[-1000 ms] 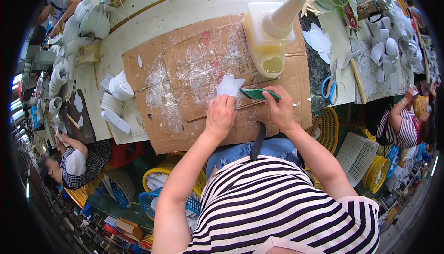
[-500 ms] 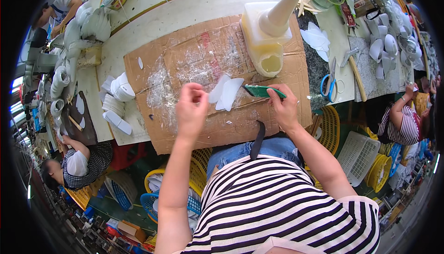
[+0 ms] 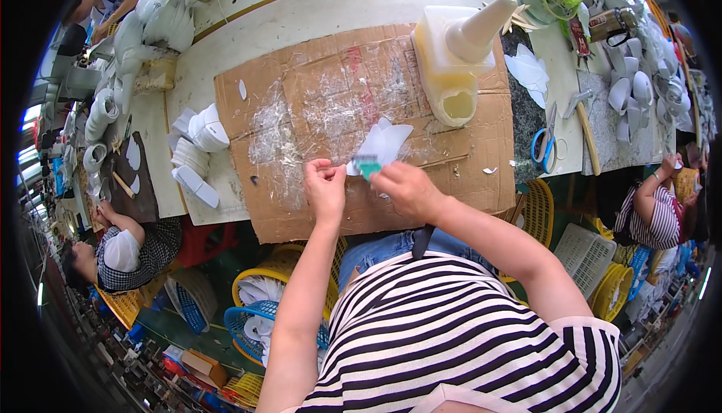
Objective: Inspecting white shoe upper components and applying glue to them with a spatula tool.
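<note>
My right hand (image 3: 410,189) is closed round a green brush (image 3: 367,166), whose end rests over the near end of some thin white leaf-shaped pieces (image 3: 383,142). These lie overlapped on a cardboard sheet (image 3: 301,112) smeared with dried white residue. My left hand (image 3: 326,190) is beside the brush, thumb and fingers pinched at the near tip of a white piece. Beyond my right hand, a translucent plastic container (image 3: 455,75) with yellowish liquid stands on the cardboard, a pale cone on its top and an opening cut near its base.
Stacked white curved parts (image 3: 204,129) lie left of the cardboard. To the right are blue-handled scissors (image 3: 543,148), a wooden-handled hammer (image 3: 588,139) and more white pieces (image 3: 528,75). Yellow and blue baskets (image 3: 259,323) stand below the table edge. Other people work at both sides.
My right hand has carried the brush left and nearer to me, onto the white pieces. My left hand has moved slightly right and nearer to me, to the pieces. The view has shifted a little.
</note>
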Demonstrator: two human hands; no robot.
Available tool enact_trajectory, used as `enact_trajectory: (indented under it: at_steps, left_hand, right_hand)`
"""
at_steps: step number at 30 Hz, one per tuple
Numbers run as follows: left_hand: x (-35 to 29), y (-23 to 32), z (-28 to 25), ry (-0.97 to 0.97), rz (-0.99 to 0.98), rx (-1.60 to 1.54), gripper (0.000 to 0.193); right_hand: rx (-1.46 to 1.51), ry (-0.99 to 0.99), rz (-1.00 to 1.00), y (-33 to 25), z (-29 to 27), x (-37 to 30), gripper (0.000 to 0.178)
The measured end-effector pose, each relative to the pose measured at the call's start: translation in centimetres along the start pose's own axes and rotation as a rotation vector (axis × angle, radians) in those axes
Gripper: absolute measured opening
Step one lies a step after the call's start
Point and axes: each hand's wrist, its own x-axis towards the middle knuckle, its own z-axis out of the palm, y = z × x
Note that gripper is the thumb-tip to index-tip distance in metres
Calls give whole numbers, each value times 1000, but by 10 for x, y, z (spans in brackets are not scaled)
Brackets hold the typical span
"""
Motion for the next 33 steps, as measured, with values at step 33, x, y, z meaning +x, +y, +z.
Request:
enact_trajectory:
  at_steps: [33]
  left_hand:
    - [2, 83, 10, -545, 633, 364, 32]
  right_hand:
    - [7, 360, 509, 17, -57, -36, 7]
